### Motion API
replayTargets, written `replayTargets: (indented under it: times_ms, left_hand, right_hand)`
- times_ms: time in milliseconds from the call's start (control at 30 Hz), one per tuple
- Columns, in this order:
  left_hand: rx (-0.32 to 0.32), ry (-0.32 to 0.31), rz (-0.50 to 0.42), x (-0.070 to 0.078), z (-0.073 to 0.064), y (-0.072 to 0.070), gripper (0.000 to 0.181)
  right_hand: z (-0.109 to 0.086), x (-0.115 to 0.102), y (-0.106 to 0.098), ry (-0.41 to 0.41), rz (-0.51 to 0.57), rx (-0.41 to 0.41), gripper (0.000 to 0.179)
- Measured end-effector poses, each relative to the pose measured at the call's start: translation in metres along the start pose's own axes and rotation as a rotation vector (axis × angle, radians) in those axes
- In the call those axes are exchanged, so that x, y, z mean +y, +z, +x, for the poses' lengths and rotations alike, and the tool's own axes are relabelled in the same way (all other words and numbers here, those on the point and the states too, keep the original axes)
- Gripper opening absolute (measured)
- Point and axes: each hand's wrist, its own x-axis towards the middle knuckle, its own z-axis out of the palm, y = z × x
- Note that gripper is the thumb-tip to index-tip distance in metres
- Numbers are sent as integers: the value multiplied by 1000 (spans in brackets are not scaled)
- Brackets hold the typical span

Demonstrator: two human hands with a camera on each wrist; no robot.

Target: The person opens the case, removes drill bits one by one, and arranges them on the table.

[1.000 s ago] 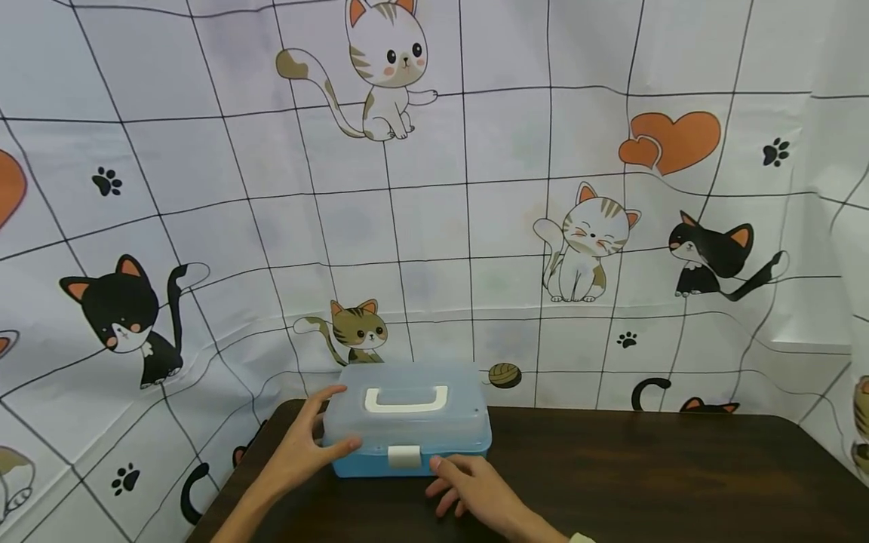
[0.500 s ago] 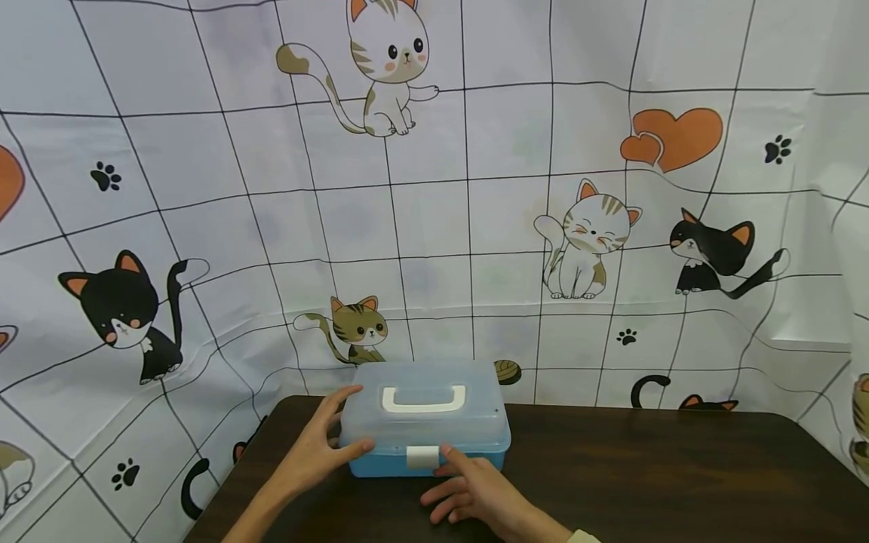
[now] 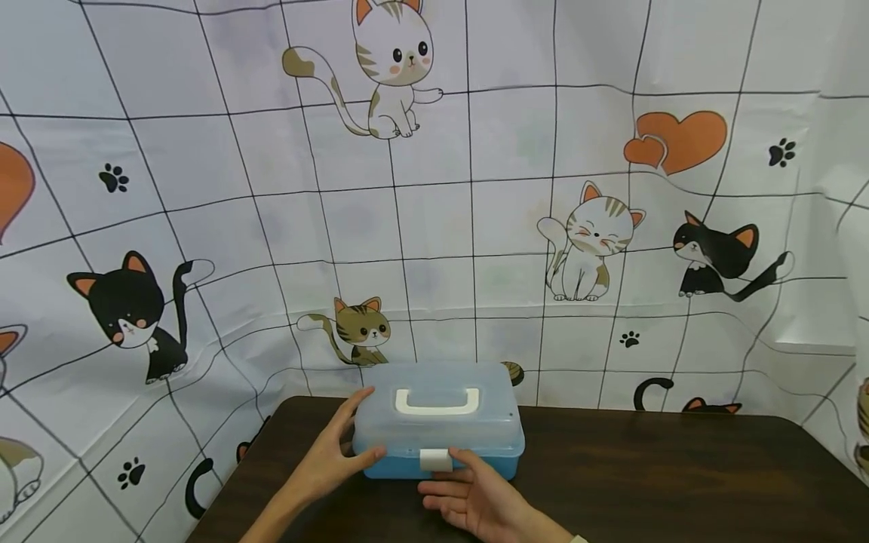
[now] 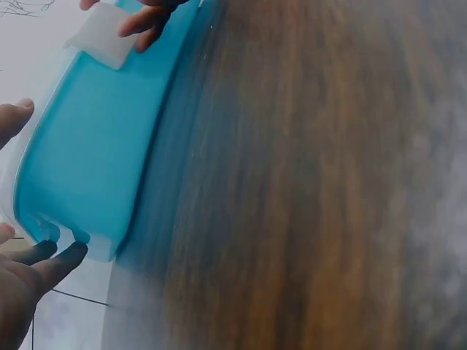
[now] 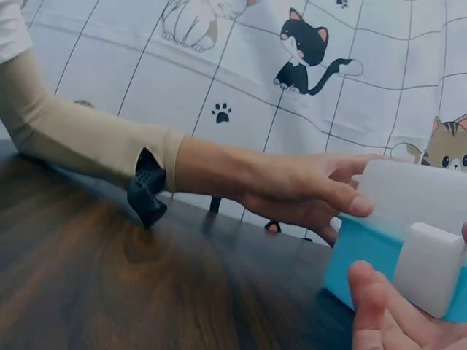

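A plastic storage box (image 3: 441, 422) with a blue base, a translucent lid and a white handle (image 3: 437, 402) stands on the dark table, its lid down. My left hand (image 3: 336, 449) grips its left end, thumb (image 3: 372, 456) on the front corner and fingers around the side; the left wrist view shows fingertips (image 4: 73, 255) at the base's end. At the front, my right hand (image 3: 485, 494) has its thumb at the upper right of the white latch (image 3: 435, 460) and its index finger at the lower edge. The other right fingers (image 5: 368, 288) stretch out below the latch.
The dark wooden table (image 3: 645, 467) extends to the right of the box. Behind it hangs a white grid-patterned cloth (image 3: 502, 226) printed with cats, hearts and paw prints. A beige sleeve (image 5: 95, 138) covers the left forearm.
The box has shifted to the right along the table with my left hand on its end. My right hand has come up to the latch, its thumb now at the latch's edge.
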Motion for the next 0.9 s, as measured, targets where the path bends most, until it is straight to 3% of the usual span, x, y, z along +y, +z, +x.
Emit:
replayTargets:
  times_ms: [200, 400, 700, 900]
  left_hand:
    - [-2, -22, 20, 18, -10, 1, 86]
    - [3, -30, 51, 20, -11, 2, 86]
    - [-19, 2, 35, 21, -7, 4, 85]
    - [-9, -2, 48, 25, -7, 7, 85]
  right_hand:
    - [-1, 5, 3, -8, 111, 38, 74]
    - [-1, 8, 7, -27, 184, 77, 73]
    - [1, 11, 6, -118, 31, 195, 73]
    - [2, 13, 4, -136, 3, 236, 74]
